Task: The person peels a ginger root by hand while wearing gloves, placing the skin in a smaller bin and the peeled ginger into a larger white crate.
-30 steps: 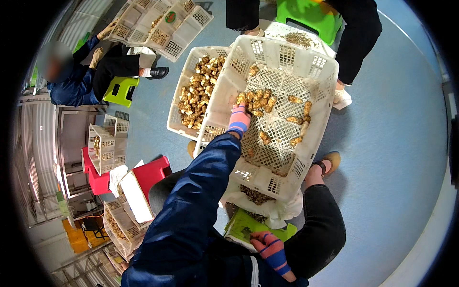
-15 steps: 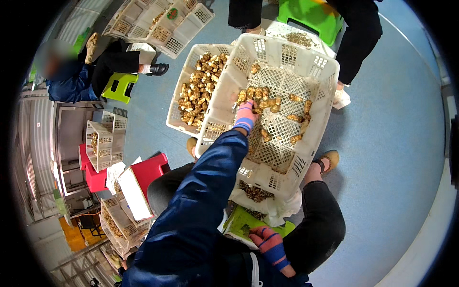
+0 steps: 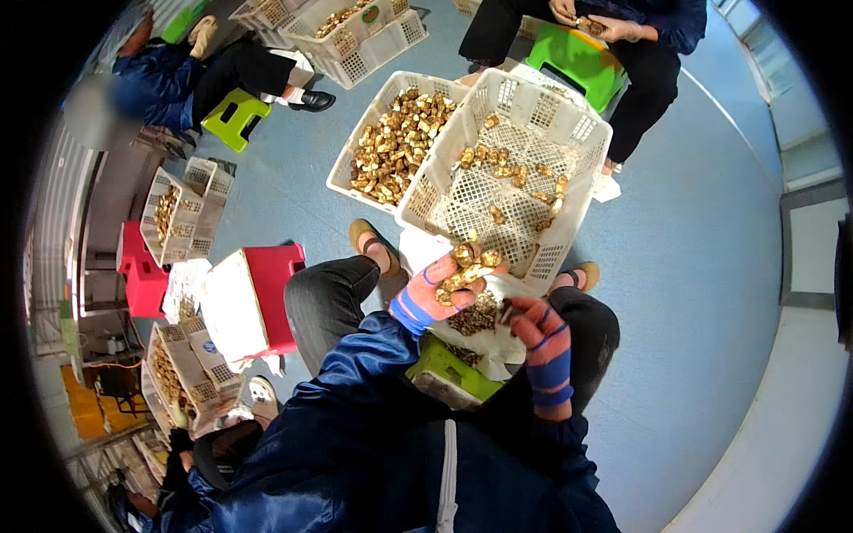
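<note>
Several mushrooms (image 3: 471, 269) lie bunched in a worker's left hand (image 3: 425, 295), its fingers curled around them, just short of the near end of a white crate (image 3: 574, 209). The right hand (image 3: 544, 336) hangs close by with bent fingers; a small dark shape shows at their tips, though blur leaves it unclear whether they grip anything. With so many stems in one grasp and some jutting past the fingertips, one could slip loose and drop into the dark scraps (image 3: 468, 322) in the white bag (image 3: 508, 343) below. The crate's near wall stands between the hands and the mushrooms inside it; a fuller crate (image 3: 362, 197) sits alongside. A green stool (image 3: 434, 360) lies between the worker's knees. Opposite, a co-worker's hands (image 3: 617, 28) hold a mushroom; a red stool (image 3: 277, 289) stands to the left.
</note>
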Action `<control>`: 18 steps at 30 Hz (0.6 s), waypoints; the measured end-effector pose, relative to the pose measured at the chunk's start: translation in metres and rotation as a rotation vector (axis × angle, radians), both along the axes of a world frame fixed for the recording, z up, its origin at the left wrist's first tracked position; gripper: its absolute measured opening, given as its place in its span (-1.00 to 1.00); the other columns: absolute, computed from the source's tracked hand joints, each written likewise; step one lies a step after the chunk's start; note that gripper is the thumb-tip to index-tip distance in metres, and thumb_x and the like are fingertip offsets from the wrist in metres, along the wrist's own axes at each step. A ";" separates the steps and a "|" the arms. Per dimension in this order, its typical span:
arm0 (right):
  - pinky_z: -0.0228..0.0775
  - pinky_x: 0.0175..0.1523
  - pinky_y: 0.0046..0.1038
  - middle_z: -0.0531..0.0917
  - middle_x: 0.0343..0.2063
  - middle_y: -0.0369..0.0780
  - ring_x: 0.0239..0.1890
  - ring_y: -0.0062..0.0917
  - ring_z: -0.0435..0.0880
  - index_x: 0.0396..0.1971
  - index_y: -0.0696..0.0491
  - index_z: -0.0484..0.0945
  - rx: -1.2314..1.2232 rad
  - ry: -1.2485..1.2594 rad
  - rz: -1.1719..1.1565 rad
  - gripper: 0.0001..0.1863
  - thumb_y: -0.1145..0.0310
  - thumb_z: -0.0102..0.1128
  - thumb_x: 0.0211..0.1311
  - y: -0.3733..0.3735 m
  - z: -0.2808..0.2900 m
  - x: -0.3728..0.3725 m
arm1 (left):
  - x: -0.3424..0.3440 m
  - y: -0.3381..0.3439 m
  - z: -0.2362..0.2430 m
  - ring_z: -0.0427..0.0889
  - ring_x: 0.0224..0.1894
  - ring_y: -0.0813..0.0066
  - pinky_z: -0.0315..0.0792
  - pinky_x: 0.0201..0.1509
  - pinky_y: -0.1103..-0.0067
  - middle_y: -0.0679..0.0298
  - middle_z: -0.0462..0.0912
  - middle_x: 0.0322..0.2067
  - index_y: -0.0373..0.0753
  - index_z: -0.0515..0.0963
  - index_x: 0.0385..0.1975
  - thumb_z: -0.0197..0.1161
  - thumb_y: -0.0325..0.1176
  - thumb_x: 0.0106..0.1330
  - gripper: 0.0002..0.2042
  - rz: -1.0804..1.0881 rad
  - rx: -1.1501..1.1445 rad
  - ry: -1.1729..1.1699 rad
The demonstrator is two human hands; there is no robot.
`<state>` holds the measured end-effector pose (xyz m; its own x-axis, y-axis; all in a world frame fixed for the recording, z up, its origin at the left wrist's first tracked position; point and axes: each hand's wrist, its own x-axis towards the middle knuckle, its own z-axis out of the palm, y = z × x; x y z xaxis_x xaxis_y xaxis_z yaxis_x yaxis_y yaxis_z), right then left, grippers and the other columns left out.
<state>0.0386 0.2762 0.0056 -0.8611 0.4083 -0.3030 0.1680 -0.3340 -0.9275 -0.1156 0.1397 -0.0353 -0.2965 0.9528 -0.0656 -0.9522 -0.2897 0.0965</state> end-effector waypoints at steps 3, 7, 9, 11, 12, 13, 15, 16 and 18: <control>0.29 -0.25 -0.62 0.54 -0.26 -0.20 -0.37 -0.65 0.44 -0.66 0.15 0.37 0.135 0.151 -0.003 -0.87 0.53 0.14 -0.06 -0.008 0.031 -0.007 | 0.021 -0.025 0.028 0.39 -0.40 0.47 0.30 -0.51 0.73 0.05 0.36 -0.13 -0.22 0.22 0.01 0.12 -0.25 0.15 -0.56 0.055 -0.218 0.286; 0.30 -0.21 -0.59 0.52 -0.17 -0.14 -0.29 -0.61 0.45 -0.71 0.16 0.32 0.423 0.267 0.093 -0.80 0.53 0.17 -0.07 -0.028 0.048 0.000 | 0.038 -0.051 0.054 0.41 -0.44 0.48 0.31 -0.49 0.70 0.10 0.39 -0.17 -0.27 0.22 -0.01 0.14 -0.22 0.12 -0.53 0.063 -0.264 0.442; 0.30 -0.22 -0.60 0.55 -0.21 -0.15 -0.31 -0.61 0.46 -0.70 0.17 0.35 0.438 0.269 0.104 -0.82 0.54 0.16 -0.07 -0.039 0.051 0.007 | 0.042 -0.067 0.059 0.43 -0.44 0.49 0.33 -0.47 0.68 0.13 0.40 -0.20 -0.29 0.23 -0.01 0.16 -0.24 0.10 -0.52 -0.025 -0.268 0.562; 0.31 -0.23 -0.62 0.59 -0.31 -0.17 -0.35 -0.61 0.48 -0.65 0.18 0.42 0.236 0.093 0.160 -0.90 0.55 0.15 -0.06 -0.045 0.061 0.015 | 0.042 -0.079 0.061 0.45 -0.43 0.50 0.35 -0.44 0.66 0.15 0.42 -0.23 -0.32 0.23 -0.02 0.18 -0.26 0.07 -0.50 -0.121 -0.273 0.679; 0.31 -0.25 -0.64 0.60 -0.39 -0.21 -0.39 -0.63 0.48 -0.56 0.19 0.50 0.282 0.067 0.183 -0.97 0.55 0.13 -0.05 -0.047 0.066 0.017 | 0.041 -0.084 0.060 0.48 -0.31 0.46 0.39 -0.30 0.62 0.19 0.46 -0.24 -0.34 0.24 -0.04 0.19 -0.37 0.04 -0.53 -0.180 -0.217 0.615; 0.31 -0.25 -0.64 0.60 -0.39 -0.21 -0.39 -0.63 0.48 -0.56 0.19 0.50 0.296 0.061 0.192 -0.97 0.55 0.13 -0.05 -0.049 0.070 0.020 | 0.047 -0.088 0.060 0.48 -0.31 0.46 0.39 -0.30 0.62 0.19 0.46 -0.24 -0.34 0.24 -0.04 0.19 -0.37 0.04 -0.53 -0.169 -0.205 0.610; 0.31 -0.26 -0.63 0.60 -0.39 -0.21 -0.39 -0.65 0.47 -0.50 0.20 0.52 0.455 0.087 0.273 -0.92 0.52 0.10 -0.03 -0.049 0.080 0.023 | 0.061 -0.091 0.058 0.47 -0.20 0.44 0.36 -0.15 0.60 0.20 0.47 -0.22 -0.37 0.24 -0.05 0.15 -0.45 -0.01 -0.53 -0.032 -0.344 0.864; 0.32 -0.26 -0.59 0.60 -0.43 -0.19 -0.39 -0.61 0.50 -0.48 0.21 0.52 0.511 0.118 0.254 -0.89 0.49 0.09 -0.03 -0.048 0.078 0.025 | 0.067 -0.093 0.053 0.46 -0.14 0.42 0.35 -0.07 0.58 0.19 0.47 -0.20 -0.38 0.25 -0.05 0.13 -0.49 -0.05 -0.52 0.057 -0.404 1.090; 0.33 -0.26 -0.57 0.59 -0.44 -0.17 -0.39 -0.57 0.51 -0.50 0.21 0.52 0.487 0.165 0.154 -0.90 0.50 0.07 -0.02 -0.046 0.079 0.036 | 0.075 -0.098 0.067 0.41 -0.03 0.42 0.32 0.00 0.51 0.14 0.46 -0.16 -0.35 0.24 -0.01 0.18 -0.49 -0.08 -0.47 0.121 -0.408 1.170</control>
<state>0.0744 0.2305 0.0847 -0.9424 0.3328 0.0346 0.0197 0.1583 -0.9872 -0.0407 0.0414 0.0320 -0.4604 0.8876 0.0123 -0.2031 -0.1188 0.9719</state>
